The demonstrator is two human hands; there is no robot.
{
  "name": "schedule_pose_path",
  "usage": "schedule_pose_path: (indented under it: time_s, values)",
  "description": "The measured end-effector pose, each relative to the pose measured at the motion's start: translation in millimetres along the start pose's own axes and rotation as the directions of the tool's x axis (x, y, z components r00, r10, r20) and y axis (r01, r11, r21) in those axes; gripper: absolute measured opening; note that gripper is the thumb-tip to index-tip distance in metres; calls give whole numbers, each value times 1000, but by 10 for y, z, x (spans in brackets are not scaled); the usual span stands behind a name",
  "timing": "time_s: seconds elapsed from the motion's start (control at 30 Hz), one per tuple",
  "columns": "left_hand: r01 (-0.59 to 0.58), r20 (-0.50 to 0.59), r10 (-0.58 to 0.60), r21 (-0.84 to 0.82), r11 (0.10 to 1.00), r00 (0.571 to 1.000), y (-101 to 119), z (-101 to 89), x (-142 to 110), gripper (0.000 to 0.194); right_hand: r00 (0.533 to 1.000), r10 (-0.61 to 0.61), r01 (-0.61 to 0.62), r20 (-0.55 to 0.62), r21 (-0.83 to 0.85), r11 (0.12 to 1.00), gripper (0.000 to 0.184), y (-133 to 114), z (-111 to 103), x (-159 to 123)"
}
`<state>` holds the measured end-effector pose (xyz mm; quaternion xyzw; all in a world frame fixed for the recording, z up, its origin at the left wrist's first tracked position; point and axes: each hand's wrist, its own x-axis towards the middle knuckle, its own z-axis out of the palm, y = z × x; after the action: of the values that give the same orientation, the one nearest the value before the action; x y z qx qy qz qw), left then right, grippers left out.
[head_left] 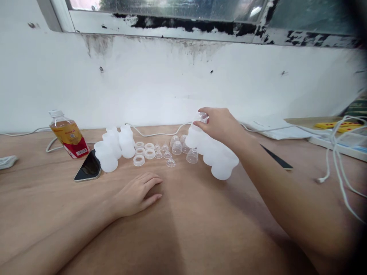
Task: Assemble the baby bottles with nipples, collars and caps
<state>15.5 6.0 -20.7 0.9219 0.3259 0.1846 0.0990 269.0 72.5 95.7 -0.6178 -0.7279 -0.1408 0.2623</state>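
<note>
We think the present step is handling one clear dome cap [202, 117], which our right hand [217, 121] pinches at the top of the frosted bottles [210, 148]; whether it is seated, we cannot tell. Next move calls for gentle fingers. Our left hand [140, 194] rests on the tabletop [197, 217], loosely open, empty.

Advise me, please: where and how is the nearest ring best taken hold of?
Probably by the outer wall of the ring, thumb and finger on opposite sides, coming from the near side with the left hand. It lies flat, hole upward, its round wall exposed; other rings sit behind it.
</note>
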Motion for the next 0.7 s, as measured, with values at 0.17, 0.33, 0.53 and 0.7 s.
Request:
schedule_pose_path:
  time_s: [0.17,0.33,0.53,0.7]
  values:
    - [1,19,-1,9,1000,1000,-1,0,-12,32,999,47,-47,20,-30,998,39,28,-25,20]
    - [13,45,-14,16,1000,999,7,-12,-19,32,996,91,-88,26,-78,993,34,39,-49,28]
    - [16,61,-17,16,1000,998,4,-12,-5,32,995,94,-91,23,-110,990,31,45,-40,35]
    - [7,45,-9,26,1000,999,-9,14,-25,32,994,111,-109,13,-112,988,36,90,-33,45]
